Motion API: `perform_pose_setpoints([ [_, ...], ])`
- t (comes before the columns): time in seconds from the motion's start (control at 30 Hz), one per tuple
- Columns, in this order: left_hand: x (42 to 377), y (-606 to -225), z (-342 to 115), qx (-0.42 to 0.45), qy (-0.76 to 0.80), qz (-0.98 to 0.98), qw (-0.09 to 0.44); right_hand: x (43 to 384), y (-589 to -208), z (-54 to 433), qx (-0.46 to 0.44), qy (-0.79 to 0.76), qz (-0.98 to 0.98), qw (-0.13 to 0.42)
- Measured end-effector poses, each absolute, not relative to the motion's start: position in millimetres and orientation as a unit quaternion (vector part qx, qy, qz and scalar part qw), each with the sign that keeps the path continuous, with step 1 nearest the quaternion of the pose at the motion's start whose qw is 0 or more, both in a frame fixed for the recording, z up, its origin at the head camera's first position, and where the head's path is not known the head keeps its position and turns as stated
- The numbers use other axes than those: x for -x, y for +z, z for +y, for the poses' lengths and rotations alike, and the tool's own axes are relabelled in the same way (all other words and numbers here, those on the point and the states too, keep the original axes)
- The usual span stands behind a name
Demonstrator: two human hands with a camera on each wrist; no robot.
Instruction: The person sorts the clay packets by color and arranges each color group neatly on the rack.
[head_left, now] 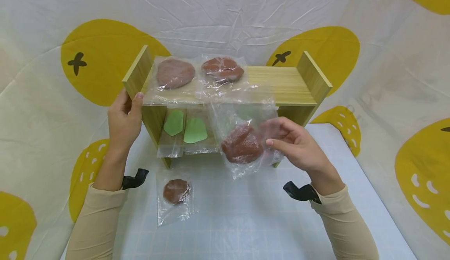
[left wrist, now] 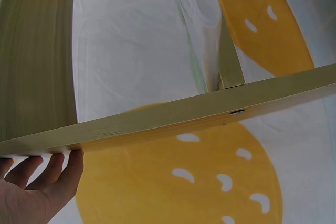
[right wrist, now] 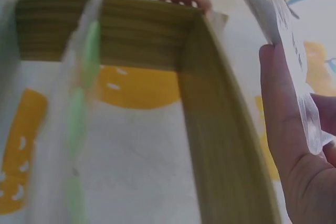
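My left hand (head_left: 124, 119) grips the left side panel of a small wooden shelf (head_left: 288, 84), its thumb near the front edge; in the left wrist view its fingertips (left wrist: 76, 156) touch the panel. My right hand (head_left: 299, 143) pinches the right edge of a clear plastic bag (head_left: 242, 145) with a reddish-brown meat-like piece in it. That bag hangs before the shelf's lower opening. Two similar bagged pieces, a paler one (head_left: 175, 73) and a redder one (head_left: 223, 69), lie side by side on the top board.
On the lower level sit clear bags with light green pieces (head_left: 195, 130). Another bagged reddish-brown piece (head_left: 176, 191) lies on the pale table (head_left: 246, 221) in front of the shelf's left part. A white cloth (head_left: 225, 22) with yellow fruit shapes hangs behind.
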State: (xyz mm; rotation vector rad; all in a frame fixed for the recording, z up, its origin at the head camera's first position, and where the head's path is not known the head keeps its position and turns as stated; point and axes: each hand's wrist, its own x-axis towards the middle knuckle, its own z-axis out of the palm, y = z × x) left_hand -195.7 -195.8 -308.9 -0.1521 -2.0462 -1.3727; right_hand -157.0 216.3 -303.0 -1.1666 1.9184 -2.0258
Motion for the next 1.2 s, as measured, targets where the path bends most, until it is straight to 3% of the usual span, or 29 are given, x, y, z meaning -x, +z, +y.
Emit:
perform_pose_setpoints([
  [0.2, 195, -308, -196, 0.053, -0.526, -0.785, 0.324, 170, -267, 222, 0.402, -0.719, 0.567, 0.026],
  [0.47, 195, -307, -196, 0.049, -0.523, -0.788, 0.32, 193, -226, 221, 0.29, -0.766, 0.573, -0.034],
  [0.77, 195, -308, -195, 0.06, -0.526, -0.786, 0.32, 224, -218, 221, 0.163, -0.781, 0.601, -0.05],
  [1.2, 194, -308, -197, 0.054, -0.524, -0.787, 0.32, 234, -212, 217, 0.109, -0.647, 0.752, -0.059],
])
